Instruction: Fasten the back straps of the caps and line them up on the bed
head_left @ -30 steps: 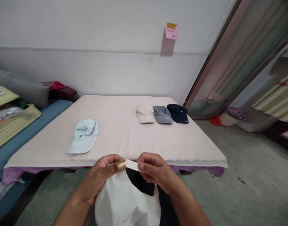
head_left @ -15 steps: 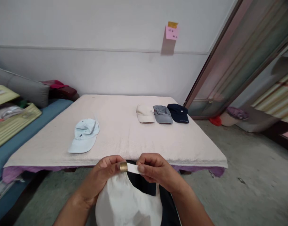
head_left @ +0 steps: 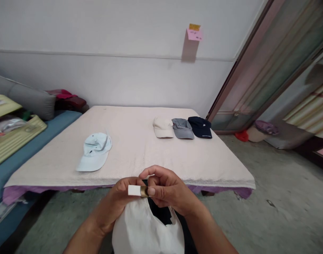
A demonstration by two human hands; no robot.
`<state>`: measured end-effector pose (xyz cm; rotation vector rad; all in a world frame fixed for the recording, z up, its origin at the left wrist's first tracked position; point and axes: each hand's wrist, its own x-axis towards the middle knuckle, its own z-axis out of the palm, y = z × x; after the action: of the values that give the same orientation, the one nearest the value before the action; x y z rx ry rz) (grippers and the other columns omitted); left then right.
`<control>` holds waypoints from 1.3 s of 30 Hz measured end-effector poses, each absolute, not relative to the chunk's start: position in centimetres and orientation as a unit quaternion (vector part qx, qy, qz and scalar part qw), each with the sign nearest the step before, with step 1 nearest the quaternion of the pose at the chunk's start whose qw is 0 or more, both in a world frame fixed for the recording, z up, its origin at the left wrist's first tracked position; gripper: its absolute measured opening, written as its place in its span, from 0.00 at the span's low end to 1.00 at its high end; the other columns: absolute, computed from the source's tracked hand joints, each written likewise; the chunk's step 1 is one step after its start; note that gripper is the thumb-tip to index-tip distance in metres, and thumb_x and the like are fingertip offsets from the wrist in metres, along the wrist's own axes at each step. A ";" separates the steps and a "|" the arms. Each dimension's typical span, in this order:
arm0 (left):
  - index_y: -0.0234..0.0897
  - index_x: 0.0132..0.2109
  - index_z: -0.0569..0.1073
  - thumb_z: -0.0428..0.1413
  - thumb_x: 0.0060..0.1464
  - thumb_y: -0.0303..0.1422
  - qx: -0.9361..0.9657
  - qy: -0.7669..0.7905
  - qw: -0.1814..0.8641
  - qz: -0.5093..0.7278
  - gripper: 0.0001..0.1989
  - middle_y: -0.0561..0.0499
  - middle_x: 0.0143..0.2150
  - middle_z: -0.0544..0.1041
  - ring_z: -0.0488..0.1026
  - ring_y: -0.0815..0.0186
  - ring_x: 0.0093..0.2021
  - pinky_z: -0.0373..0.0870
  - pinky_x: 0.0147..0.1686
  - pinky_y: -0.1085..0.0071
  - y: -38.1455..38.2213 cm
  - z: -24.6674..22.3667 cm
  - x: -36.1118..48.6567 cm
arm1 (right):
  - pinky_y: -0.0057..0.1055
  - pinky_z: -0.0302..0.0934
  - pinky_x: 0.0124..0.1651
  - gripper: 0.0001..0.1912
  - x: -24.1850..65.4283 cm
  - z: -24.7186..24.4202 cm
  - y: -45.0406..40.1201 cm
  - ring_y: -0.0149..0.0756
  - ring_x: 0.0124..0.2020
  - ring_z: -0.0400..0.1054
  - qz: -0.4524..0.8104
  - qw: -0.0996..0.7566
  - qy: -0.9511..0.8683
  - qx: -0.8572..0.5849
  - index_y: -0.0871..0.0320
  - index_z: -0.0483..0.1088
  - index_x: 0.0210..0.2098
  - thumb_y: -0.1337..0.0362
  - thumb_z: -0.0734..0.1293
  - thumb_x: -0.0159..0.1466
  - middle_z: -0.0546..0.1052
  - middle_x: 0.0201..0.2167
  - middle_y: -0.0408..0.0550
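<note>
Head view: pink note taped to the wall, handwritten, too small to read. Navy cap on the table has a small white mark on the crown plus a line of white lettering on the brim, neither legible.

White cap: held between both hands at the near side of the table, low in the view. Plain off-white fabric, rounded crown, rear opening up with dark showing through it. White strap runs through a gold-tone buckle, its squared end sticking out left, in front of the left fingers.

Right hand: thumb and fingers pinching the buckle. Left hand: curled around the cap's edge by the strap; can't tell exactly where its thumb presses.

Gray cap sits between navy and cream ones.
</note>
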<state>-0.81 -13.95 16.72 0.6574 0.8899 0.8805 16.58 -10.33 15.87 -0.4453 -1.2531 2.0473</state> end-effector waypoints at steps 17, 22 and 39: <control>0.32 0.30 0.73 0.65 0.45 0.34 0.240 0.357 0.797 0.424 0.10 0.50 0.23 0.73 0.67 0.72 0.21 0.61 0.21 0.78 -13.8 16.1 -1.0 | 0.18 0.44 0.17 0.12 18.2 14.6 -11.3 0.22 0.20 0.60 0.785 0.353 -0.448 -0.242 0.59 0.69 0.41 0.63 0.71 0.58 0.65 0.20 0.38; 0.33 0.32 0.73 0.66 0.43 0.34 0.227 0.355 0.797 0.433 0.12 0.51 0.25 0.74 0.69 0.72 0.22 0.63 0.23 0.78 -13.9 16.2 -1.0 | 0.18 0.44 0.18 0.11 18.1 15.1 -11.1 0.21 0.19 0.57 0.765 0.376 -0.463 -0.243 0.58 0.70 0.40 0.63 0.70 0.59 0.65 0.21 0.37; 0.33 0.28 0.74 0.67 0.40 0.33 0.228 0.415 0.771 0.427 0.11 0.53 0.21 0.73 0.65 0.75 0.17 0.60 0.19 0.80 -13.9 17.0 -1.3 | 0.21 0.40 0.17 0.10 17.9 14.8 -11.1 0.19 0.16 0.47 0.772 0.362 -0.459 -0.251 0.61 0.70 0.34 0.62 0.72 0.57 0.60 0.17 0.34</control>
<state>-1.29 -13.93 16.99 0.4935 0.8987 0.9251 17.92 -11.11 14.79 -0.6459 -1.1815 1.9872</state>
